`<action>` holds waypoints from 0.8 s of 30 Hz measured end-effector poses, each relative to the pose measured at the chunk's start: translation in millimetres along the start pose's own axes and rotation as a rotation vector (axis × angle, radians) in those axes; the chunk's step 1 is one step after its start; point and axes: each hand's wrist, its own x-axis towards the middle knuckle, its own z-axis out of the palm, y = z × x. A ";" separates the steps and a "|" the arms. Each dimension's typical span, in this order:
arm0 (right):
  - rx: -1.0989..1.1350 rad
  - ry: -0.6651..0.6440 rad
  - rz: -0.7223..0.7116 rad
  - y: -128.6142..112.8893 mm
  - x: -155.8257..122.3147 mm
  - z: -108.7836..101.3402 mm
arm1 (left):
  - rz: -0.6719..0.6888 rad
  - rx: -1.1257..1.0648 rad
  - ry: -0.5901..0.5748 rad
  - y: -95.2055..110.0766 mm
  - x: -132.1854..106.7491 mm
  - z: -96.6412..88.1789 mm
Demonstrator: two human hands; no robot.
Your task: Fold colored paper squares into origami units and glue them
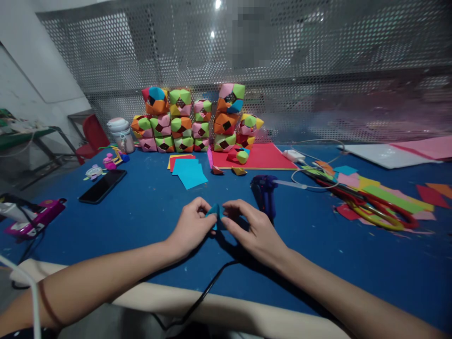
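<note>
Between my hands is a small folded piece of blue paper (217, 217), just above the table near its front middle. My left hand (192, 223) pinches its left side, thumb on the near face. On its right side, my right hand (252, 228) grips the paper between thumb and fingers. Part of the paper is hidden by the fingertips. Right behind my right hand stands a dark blue glue gun (264, 188) with a glue stick in its back. Flat blue paper squares (190, 173) lie beyond my left hand, over red and yellow ones.
Stacked folded-paper balls (181, 126) line the back by the perforated metal screen (176, 52). Red sheets (261, 157) lie before them. Scissors (381, 212) rest among paper scraps (391, 197) at right. A phone (103, 186) and a purple power strip (35, 221) are at left.
</note>
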 end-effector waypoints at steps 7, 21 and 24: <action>-0.021 0.130 -0.011 0.5 -0.5 2.7 | -0.013 0.004 0.007 0.8 -0.8 0.3; 0.019 0.064 -0.144 -0.9 -1.7 -0.1 | 0.009 0.047 -0.009 -1.1 -3.1 2.3; 0.144 -0.006 -0.045 -3.7 -0.2 -5.8 | 0.014 0.040 -0.008 -1.0 -2.4 1.4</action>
